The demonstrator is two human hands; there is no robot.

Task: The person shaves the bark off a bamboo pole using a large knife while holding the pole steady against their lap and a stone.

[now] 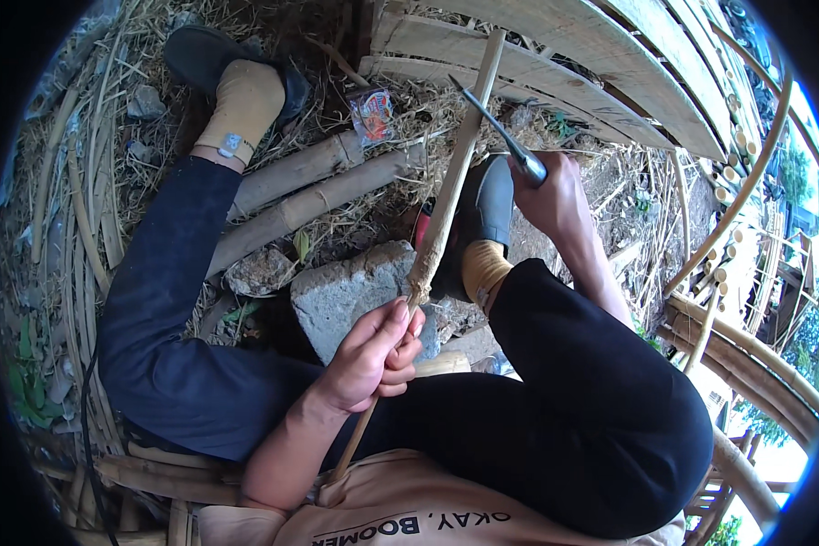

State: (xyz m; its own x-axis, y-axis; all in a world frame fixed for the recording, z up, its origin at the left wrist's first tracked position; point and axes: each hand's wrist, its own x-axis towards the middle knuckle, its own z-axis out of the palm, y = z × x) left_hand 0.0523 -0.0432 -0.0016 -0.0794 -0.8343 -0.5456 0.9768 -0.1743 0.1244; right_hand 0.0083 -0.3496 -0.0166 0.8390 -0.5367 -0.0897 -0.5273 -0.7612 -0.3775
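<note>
fingers [402,353] of left hand [366,362] closed round stick [443,209] below knot [419,282], stick aimed 1 o'clock; prob that low to dodge knife [498,129]. right hand [555,193] grips knife handle [530,169], tip toward 11.

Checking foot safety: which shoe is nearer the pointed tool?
The right shoe, near the right hand holding the pointed tool; the left shoe is farther off, at upper left.
</note>
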